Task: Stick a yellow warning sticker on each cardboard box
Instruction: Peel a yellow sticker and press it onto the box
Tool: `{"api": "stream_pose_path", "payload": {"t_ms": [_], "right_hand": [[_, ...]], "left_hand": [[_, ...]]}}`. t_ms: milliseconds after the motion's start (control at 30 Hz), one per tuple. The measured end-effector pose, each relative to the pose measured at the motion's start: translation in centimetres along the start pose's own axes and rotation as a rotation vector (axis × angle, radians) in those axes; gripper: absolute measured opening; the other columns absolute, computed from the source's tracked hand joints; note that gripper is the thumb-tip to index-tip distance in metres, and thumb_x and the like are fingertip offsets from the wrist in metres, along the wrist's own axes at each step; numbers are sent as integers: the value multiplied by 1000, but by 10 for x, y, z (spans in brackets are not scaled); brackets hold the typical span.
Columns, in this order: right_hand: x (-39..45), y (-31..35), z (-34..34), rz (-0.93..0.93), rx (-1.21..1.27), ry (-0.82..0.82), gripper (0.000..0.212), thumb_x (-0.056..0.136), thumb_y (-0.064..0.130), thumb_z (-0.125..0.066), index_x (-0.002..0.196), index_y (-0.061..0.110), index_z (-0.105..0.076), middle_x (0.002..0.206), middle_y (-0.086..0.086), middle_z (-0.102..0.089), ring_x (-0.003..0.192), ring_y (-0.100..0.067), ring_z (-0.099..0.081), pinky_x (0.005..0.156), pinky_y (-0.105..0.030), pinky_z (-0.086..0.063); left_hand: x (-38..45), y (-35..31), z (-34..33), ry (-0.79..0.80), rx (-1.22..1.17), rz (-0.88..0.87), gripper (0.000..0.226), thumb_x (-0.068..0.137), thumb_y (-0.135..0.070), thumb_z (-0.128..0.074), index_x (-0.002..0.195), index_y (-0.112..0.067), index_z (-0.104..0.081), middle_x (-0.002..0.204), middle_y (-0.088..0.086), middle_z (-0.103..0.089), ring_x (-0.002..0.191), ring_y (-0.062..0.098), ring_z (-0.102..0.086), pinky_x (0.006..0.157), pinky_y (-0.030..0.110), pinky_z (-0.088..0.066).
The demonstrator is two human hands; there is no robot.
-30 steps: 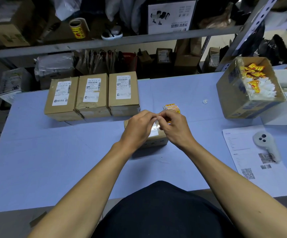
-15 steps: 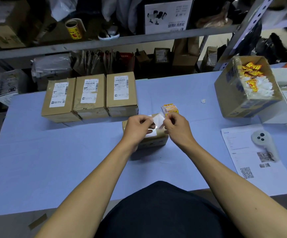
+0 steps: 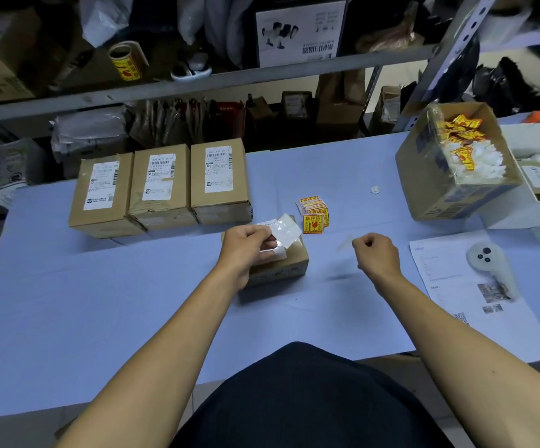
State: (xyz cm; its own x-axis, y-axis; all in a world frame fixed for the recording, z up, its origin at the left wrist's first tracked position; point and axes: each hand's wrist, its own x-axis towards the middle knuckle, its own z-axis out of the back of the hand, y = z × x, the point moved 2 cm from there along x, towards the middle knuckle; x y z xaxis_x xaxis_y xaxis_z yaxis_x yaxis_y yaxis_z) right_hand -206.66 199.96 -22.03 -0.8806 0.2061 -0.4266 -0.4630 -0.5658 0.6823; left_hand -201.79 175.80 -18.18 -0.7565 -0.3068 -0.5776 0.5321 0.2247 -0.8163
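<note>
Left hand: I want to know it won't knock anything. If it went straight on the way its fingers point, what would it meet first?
The left hand, pinching a white backing sheet, points right and slightly away. Probably the pile of yellow stickers comes first, though depth is unclear.

The left hand (image 3: 246, 245) pinches a white backing sheet (image 3: 286, 232) over a small cardboard box (image 3: 281, 266) mid-worktop (image 3: 100, 302); the right hand (image 3: 377, 253) hovers curled beside it. Yellow stickers (image 3: 313, 215) lie just behind the box.

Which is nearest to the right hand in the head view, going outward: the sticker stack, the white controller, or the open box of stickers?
From the right hand:
1. Sticker stack, just up-left.
2. White controller, to its right on the paper.
3. Open box of stickers, far right corner.
</note>
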Motion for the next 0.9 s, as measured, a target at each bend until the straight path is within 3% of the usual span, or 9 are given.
{"api": "stream_pose_path", "payload": {"t_ms": [133,200,267,333,467,567,633,733,900], "right_hand": [[0,-21,-1,-41,-133,49,35,91,15,-50,56,14,-40,58,-3,-45,56,-21,-38,54,-28,-30],[0,-26,-6,-49,-212,140,32,91,13,-52,59,16,-56,69,-2,-58,61,-20,-49,55,-26,-35],[2,-23,-11,-23,-292,216,21,90,14,-54,80,15,-73,88,-3,-69,79,-21,-60,66,-28,-46],[2,-12,-14,35,-320,201,17,90,16,-58,88,15,-75,95,-2,-72,84,-20,-62,71,-29,-50],[-2,17,-18,114,-351,141,8,85,22,-66,78,21,-70,82,3,-69,81,-20,-60,65,-27,-43],[-6,30,-21,161,-363,106,1,83,24,-66,83,24,-66,86,3,-68,84,-21,-61,68,-29,-47],[-13,42,-22,288,-297,63,7,83,27,-63,89,26,-66,87,5,-67,84,-20,-61,69,-30,-49],[-33,65,-29,578,-237,36,13,84,31,-63,95,25,-64,87,11,-59,79,-13,-55,65,-28,-41],[-55,79,-41,869,-336,15,18,85,38,-63,95,23,-63,95,6,-60,97,-17,-56,62,-35,-49]], "left_hand": [[1,2,-3,0,37,12,15,94,-9,-57,90,-3,-70,83,9,-66,75,15,-64,65,28,-59],[1,2,-4,1,64,12,15,93,-9,-58,92,-2,-70,86,9,-66,76,16,-65,67,29,-59],[2,3,-5,-2,75,15,15,93,-10,-58,93,-1,-70,87,10,-67,77,16,-66,68,30,-59],[3,3,-5,-8,68,19,15,93,-10,-58,93,-1,-70,86,10,-67,77,16,-66,66,30,-59],[4,1,-7,-17,70,18,15,93,-10,-58,89,-3,-70,83,9,-67,76,16,-65,63,29,-58],[3,-1,-8,-18,80,10,16,93,-10,-57,84,-5,-69,81,8,-66,75,16,-64,59,26,-56],[2,-2,-10,-24,81,15,16,93,-10,-57,84,-5,-69,82,8,-66,75,15,-64,56,24,-55],[1,-4,-15,-43,74,28,16,92,-8,-56,82,-6,-68,80,9,-66,73,14,-64,56,24,-57],[-1,-7,-21,-51,-20,67,15,87,-1,-52,80,-2,-65,68,7,-62,65,18,-63,79,44,-61]]}}
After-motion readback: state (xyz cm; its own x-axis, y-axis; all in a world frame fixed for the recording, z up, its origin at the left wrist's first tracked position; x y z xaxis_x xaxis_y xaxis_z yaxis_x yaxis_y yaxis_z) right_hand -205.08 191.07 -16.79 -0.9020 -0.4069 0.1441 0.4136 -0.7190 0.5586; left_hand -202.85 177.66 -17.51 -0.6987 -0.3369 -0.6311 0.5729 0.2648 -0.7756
